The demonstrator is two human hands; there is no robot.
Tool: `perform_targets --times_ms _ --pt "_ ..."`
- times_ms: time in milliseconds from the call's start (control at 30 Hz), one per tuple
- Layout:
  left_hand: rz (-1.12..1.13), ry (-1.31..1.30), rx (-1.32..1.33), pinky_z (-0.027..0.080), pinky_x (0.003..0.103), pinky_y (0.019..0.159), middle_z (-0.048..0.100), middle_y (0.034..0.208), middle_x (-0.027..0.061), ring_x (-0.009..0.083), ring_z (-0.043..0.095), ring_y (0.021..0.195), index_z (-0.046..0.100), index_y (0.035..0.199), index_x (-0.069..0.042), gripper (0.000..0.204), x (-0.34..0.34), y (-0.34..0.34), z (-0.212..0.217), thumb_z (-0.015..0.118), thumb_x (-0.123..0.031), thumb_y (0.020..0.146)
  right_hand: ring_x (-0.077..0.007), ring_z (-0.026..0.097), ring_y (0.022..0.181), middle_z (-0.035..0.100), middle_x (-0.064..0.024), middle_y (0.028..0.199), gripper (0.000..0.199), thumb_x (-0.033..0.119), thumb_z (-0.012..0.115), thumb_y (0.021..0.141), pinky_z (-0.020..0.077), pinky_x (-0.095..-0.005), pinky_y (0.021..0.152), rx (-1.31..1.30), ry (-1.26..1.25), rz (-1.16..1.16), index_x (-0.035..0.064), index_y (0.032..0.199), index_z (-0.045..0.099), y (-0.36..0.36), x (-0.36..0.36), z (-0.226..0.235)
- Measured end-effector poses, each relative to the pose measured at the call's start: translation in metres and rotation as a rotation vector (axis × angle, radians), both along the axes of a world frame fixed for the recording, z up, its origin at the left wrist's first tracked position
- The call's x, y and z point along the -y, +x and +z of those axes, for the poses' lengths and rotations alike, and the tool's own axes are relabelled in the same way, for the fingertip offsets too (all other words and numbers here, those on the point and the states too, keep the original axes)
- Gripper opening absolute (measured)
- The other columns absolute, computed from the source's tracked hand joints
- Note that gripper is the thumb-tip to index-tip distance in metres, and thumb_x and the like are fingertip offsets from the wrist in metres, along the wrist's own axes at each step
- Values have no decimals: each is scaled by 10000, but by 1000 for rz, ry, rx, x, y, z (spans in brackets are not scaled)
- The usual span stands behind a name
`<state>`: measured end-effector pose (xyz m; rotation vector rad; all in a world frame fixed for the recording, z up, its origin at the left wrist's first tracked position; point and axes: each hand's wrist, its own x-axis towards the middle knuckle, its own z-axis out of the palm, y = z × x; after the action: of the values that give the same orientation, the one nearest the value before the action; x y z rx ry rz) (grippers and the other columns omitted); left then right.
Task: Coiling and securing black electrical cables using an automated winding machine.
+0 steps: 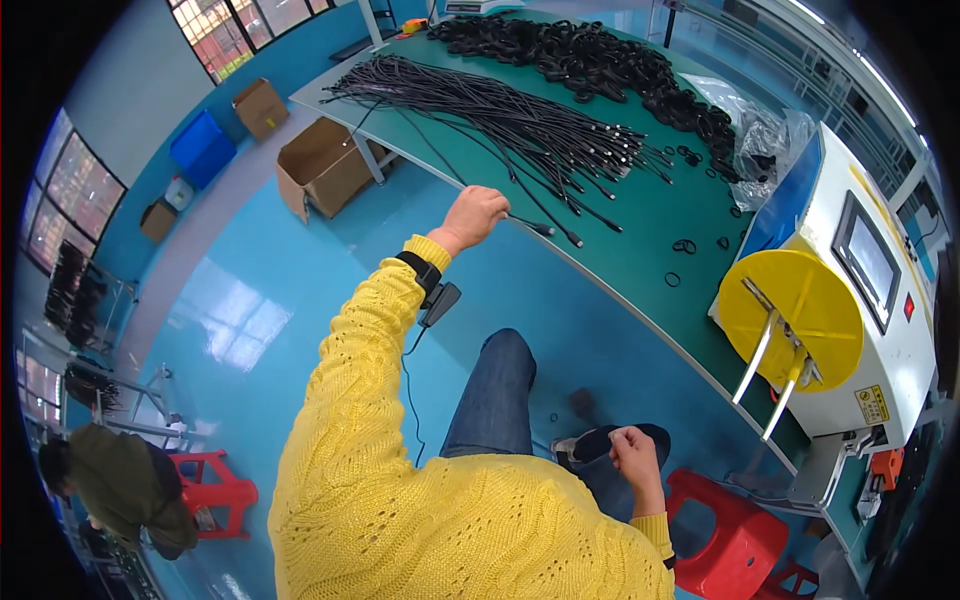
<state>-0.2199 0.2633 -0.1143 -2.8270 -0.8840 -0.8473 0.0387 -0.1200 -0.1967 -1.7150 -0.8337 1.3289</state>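
Observation:
My left hand point(475, 215) reaches out at the near edge of the green table point(640, 245), its fingers closed round a black cable. The plug end of that cable point(541, 229) sticks out to the right of my fingers, over the table edge. Beyond it lies a long bundle of black cables point(480, 110), most of their metal-tipped ends pointing right. My right hand point(636, 457) is held low near my body, fingers curled in; whatever they hold, if anything, is hidden. A black strap point(422, 270) with a small box and a cord circles my left wrist.
Black coiled rings point(580, 60) pile up at the far table side, with loose small rings point(684, 246) nearer. A white machine point(880, 290) with a yellow disc point(790, 320) and two prongs stands right. A red stool point(728, 540), an open carton point(325, 165) and a seated person point(120, 490) are around.

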Motion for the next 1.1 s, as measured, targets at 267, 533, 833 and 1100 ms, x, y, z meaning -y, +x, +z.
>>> perform_targets --times_ms 267,533,833,1100 --pt "-565 -122 86 453 346 619 555 712 52 251 551 676 556 823 -90 124 146 70 23 616 -76 715 -124 523 627 561 -61 729 222 65 620 797 418 -237 527 767 634 -360 5 1007 574 -26 7 75" --pt "-803 -364 195 463 334 544 546 700 52 237 566 657 550 818 -76 102 249 123 57 618 -109 749 -294 533 712 559 -108 806 322 -28 676 687 470 -351 650 1398 837 -220 -7 1001 609 -8 28 120" --pt "-777 -274 457 441 251 508 580 726 54 163 537 571 666 821 -45 127 256 184 122 670 -1 702 -248 560 675 567 -116 783 249 -55 678 690 479 -306 590 1578 948 -622 -7 930 638 48 46 160" --pt "-633 -424 501 438 264 516 553 661 76 175 549 571 669 771 -34 71 229 243 124 679 -68 709 -260 569 603 595 -107 696 111 77 665 715 468 -333 540 1539 754 -811 31 810 628 97 -22 150"
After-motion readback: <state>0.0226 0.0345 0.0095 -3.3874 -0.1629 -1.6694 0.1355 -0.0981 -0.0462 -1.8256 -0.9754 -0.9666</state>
